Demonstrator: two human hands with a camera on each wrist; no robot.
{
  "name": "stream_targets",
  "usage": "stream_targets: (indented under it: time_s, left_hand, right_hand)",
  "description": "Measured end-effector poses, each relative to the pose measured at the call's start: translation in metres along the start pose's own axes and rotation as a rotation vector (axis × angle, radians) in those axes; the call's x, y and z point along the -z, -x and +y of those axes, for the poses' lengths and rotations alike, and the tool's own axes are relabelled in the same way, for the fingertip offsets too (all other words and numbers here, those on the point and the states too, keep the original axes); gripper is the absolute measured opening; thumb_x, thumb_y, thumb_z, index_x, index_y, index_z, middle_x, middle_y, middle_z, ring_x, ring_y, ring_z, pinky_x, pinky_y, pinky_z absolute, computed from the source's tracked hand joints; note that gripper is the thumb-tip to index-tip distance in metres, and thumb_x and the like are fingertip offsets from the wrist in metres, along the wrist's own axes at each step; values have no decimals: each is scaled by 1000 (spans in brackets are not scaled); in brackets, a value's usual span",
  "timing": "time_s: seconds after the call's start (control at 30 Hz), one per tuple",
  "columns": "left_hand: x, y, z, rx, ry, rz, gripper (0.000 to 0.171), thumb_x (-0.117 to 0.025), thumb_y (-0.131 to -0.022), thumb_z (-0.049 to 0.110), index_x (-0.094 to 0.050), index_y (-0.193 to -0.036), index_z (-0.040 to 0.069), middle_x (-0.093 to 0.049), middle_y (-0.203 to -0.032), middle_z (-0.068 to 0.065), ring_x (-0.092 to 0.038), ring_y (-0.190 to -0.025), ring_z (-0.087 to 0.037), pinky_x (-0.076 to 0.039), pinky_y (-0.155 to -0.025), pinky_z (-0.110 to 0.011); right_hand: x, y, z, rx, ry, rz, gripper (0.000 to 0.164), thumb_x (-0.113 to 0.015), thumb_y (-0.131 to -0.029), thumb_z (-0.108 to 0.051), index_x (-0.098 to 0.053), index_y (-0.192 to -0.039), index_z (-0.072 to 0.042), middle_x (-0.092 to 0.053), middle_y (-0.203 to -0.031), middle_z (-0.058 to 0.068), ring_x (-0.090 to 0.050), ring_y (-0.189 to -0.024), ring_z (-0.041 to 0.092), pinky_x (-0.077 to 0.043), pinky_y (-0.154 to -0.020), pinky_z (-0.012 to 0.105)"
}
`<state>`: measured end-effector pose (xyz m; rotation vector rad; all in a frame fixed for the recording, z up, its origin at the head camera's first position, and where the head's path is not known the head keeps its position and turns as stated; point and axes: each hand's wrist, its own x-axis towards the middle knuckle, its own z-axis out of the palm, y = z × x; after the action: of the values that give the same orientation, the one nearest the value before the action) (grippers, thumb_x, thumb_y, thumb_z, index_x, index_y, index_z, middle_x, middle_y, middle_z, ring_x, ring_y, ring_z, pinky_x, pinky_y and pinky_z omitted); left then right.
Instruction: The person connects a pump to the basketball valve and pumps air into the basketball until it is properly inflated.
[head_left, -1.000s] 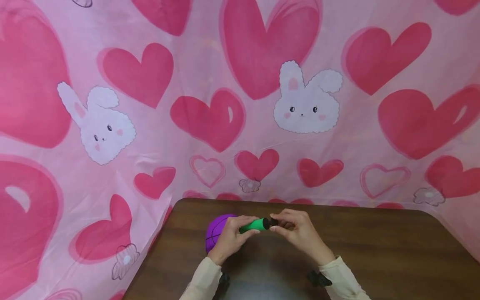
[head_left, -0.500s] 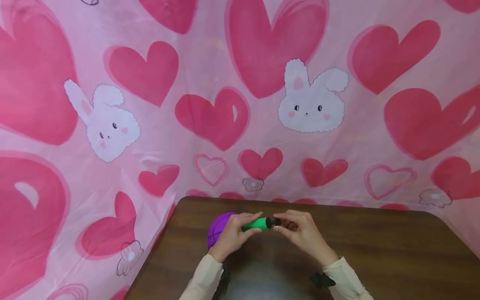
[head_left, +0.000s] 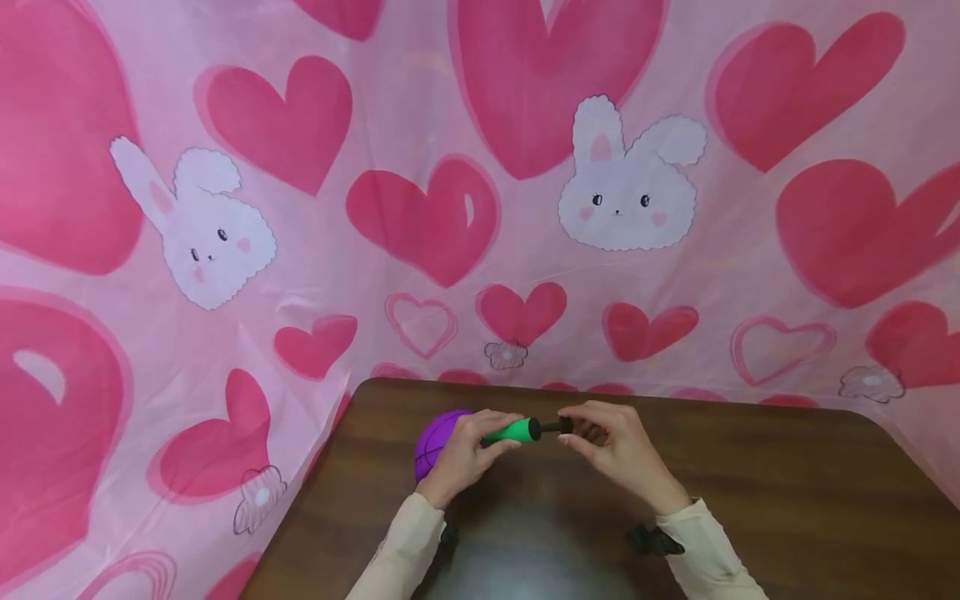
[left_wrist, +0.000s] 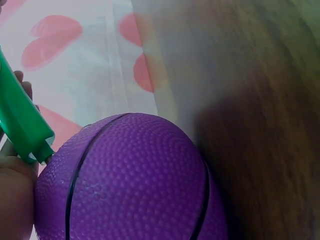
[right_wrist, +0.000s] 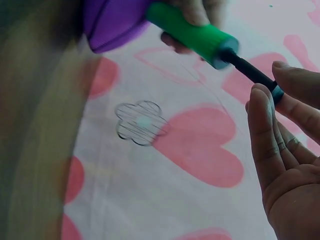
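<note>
A green hand pump [head_left: 513, 430] with a black cap lies across my left hand [head_left: 467, 450], whose fingers and thumb grip its barrel. On the left, the pump's nozzle end meets a purple mini basketball [left_wrist: 135, 180], as the left wrist view shows. The black plunger rod [right_wrist: 252, 72] sticks partway out of the barrel's other end. My right hand [head_left: 626, 450] pinches the black handle [right_wrist: 277, 93] at the rod's tip between thumb and fingers. In the head view, the left hand hides part of the ball.
A dark brown wooden table [head_left: 787, 492] spreads beneath both hands. Behind it hangs a pink cloth [head_left: 525, 250] printed with hearts and rabbit faces. Dark straps with small devices [head_left: 654, 540] sit at the wrists, by the cream sleeves.
My right hand has moved right with the handle, drawing the plunger rod further out of the barrel. The left hand still holds the pump against the ball. The head view has shifted slightly.
</note>
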<state>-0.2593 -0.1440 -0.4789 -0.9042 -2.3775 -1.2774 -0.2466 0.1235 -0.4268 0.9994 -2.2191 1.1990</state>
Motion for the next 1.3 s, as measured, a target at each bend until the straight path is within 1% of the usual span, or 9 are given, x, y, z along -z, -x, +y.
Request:
stream_targets:
  time_s: [0.2, 0.37, 0.43, 0.57, 0.7, 0.9, 1.03, 1.2, 1.3]
  left_hand:
    - [8, -7, -3, -21, -4, 33, 43, -81, -91, 17, -73, -133, 14, -78, -122, -4, -74, -111, -19, -61, -97, -35]
    - [13, -10, -4, -1, -8, 35, 48, -80, -92, 17, -69, -138, 15, -77, -126, -4, -74, -111, -19, -61, -98, -36]
    - [13, -11, -4, 3, -17, 35, 47, -79, -92, 19, -69, -138, 15, -77, -125, -5, -74, -111, -19, -61, -97, -36]
    - [14, -11, -6, -5, -31, 54, 38, -79, -93, 20, -74, -130, 13, -78, -121, -5, -75, -108, -20, -61, -95, -37]
    - [13, -10, -7, -6, -27, 64, 35, -79, -92, 20, -76, -126, 12, -79, -119, -4, -75, -106, -19, -61, -94, -37]
    - [11, -6, -8, 14, -22, 56, 35, -79, -92, 19, -76, -126, 11, -78, -121, -5, -74, -109, -19, -61, -96, -37]
    - [8, -4, -7, 4, -15, 62, 33, -79, -93, 18, -76, -125, 10, -78, -120, -6, -74, -106, -19, -61, -94, -35]
    - [5, -2, -6, -11, 7, 67, 32, -79, -93, 17, -76, -124, 10, -79, -118, -6, -74, -105, -19, -61, -93, -34]
    - [4, -1, -5, -8, 16, 63, 33, -79, -93, 18, -76, -125, 11, -78, -119, -6, -75, -106, -20, -61, -93, -34]
  right_hand:
    - [24, -8, -6, 47, 20, 61, 40, -90, -73, 3, -79, -110, -10, -76, -85, -1, -68, -69, 3, -57, -62, 14]
    - [40, -12, -11, 78, 40, 95, 42, -90, -72, 6, -79, -110, -9, -76, -86, 0, -69, -69, 3, -57, -65, 13]
    - [45, -12, -11, 81, 48, 101, 43, -90, -71, 6, -79, -110, -9, -77, -87, 0, -69, -69, 3, -57, -65, 13]
    - [50, -12, -12, 71, 45, 109, 43, -90, -70, 8, -79, -109, -8, -77, -88, -1, -69, -70, 2, -58, -67, 14]
    - [49, -11, -11, 69, 33, 105, 43, -90, -70, 8, -79, -108, -7, -77, -88, 1, -69, -70, 2, -58, -67, 14]
    - [44, -9, -10, 62, 16, 113, 43, -89, -70, 11, -79, -109, -6, -77, -88, 1, -68, -70, 2, -58, -67, 14]
    - [41, -9, -11, 50, 1, 115, 43, -89, -71, 11, -79, -109, -5, -76, -88, 2, -67, -70, 2, -59, -67, 14]
    - [30, -9, -11, 52, -18, 97, 41, -90, -72, 8, -80, -109, -6, -75, -85, -1, -67, -68, 4, -59, -68, 14]
    - [19, -9, -9, 69, -29, 93, 39, -90, -72, 7, -80, -108, -4, -74, -83, 1, -67, -67, 6, -58, -67, 14]
